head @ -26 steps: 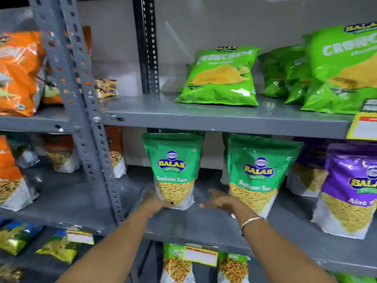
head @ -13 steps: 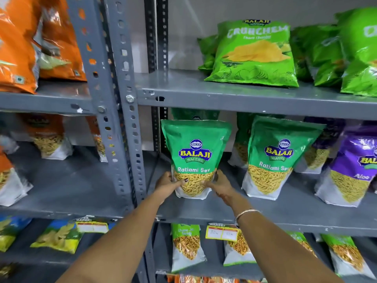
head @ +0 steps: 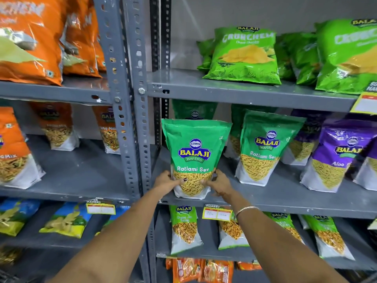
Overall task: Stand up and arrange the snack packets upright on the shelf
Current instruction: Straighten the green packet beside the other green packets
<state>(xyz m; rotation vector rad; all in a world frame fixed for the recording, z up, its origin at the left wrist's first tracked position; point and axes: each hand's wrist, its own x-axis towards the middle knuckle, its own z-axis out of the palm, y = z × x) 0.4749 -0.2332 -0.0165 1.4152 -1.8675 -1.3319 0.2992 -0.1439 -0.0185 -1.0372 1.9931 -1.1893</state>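
Observation:
A green Ratlami Sev packet stands upright at the front left of the grey middle shelf. My left hand grips its lower left corner and my right hand grips its lower right corner. Another green packet stands behind it, mostly hidden. A second Ratlami Sev packet stands upright to the right, apart from the held one. Purple Aloo packets stand farther right.
A grey perforated upright post runs just left of my left hand. Green Crunchem bags lean on the shelf above, orange bags upper left. Orange sev packets stand on the left middle shelf. Price tags hang on the shelf edge.
Both hands went from reaching toward the left green packet to gripping its lower corners. The camera has moved closer; the packet now sits upright near the shelf's front edge.

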